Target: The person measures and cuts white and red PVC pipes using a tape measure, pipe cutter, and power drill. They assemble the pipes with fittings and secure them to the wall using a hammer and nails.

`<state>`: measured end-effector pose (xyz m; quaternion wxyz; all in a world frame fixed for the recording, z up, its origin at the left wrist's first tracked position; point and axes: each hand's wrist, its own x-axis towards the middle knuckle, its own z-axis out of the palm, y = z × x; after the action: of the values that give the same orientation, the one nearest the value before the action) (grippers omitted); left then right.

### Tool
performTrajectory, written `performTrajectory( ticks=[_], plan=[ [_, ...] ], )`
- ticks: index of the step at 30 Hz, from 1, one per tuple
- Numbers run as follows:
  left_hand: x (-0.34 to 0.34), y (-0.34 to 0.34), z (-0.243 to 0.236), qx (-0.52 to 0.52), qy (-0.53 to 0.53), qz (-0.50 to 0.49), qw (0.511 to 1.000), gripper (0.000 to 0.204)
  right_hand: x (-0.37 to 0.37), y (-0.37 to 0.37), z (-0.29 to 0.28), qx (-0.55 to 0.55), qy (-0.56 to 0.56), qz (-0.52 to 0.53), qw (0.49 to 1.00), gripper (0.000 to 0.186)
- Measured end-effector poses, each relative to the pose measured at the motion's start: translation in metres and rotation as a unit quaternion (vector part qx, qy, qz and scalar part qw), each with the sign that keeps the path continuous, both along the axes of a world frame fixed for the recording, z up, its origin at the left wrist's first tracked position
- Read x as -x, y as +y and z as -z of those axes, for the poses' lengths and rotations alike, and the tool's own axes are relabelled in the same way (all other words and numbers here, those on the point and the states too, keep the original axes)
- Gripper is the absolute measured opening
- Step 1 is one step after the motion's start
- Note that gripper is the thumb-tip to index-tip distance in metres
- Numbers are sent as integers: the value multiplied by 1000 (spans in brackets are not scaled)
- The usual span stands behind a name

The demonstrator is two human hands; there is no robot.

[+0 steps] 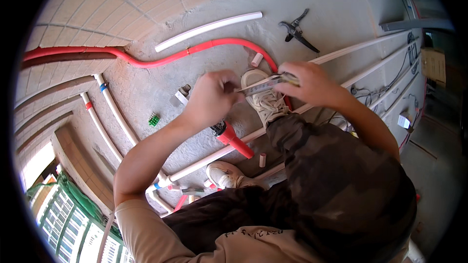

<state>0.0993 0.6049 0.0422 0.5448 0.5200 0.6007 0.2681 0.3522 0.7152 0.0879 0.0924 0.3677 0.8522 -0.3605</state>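
Observation:
A tape measure (259,88) is stretched between my two hands, above my light shoe (265,98). My left hand (214,98) is closed, its fingers pinching near the blade's free end. In my right hand (309,84), the fingers wrap round the other end of the tape measure, hiding most of its case. Below my left hand lies a tool with a red handle (236,141) and a dark body, partly covered by the hand. A silvery, blocky metal piece (181,95) shows just beside that wrist.
A white pipe length (209,30) and a curved red pipe (195,48) lie beyond my hands. Black pipe cutters (297,31) rest at the far right. Long white pipes (360,56) cross the floor. Short pipe offcuts (263,159) and a small green block (153,119) lie nearby.

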Motion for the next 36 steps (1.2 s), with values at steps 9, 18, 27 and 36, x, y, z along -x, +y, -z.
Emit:
performTrajectory(
  ticks=[9,18,27,36],
  plan=[
    [-38,-28,54,46,226,142,963,23,-99,2,71,-166,-84,-30,982,11],
    [-41,-2,82,20,113,81,990,23,-107,18,79,-182,-77,-5,980,14],
    [51,3,-2,83,113,115,983,21,-66,28,24,-157,-45,54,985,33],
    [126,-27,-10,201,-194,-53,959,23,-42,45,22,-214,-8,-43,976,33]
  ],
)
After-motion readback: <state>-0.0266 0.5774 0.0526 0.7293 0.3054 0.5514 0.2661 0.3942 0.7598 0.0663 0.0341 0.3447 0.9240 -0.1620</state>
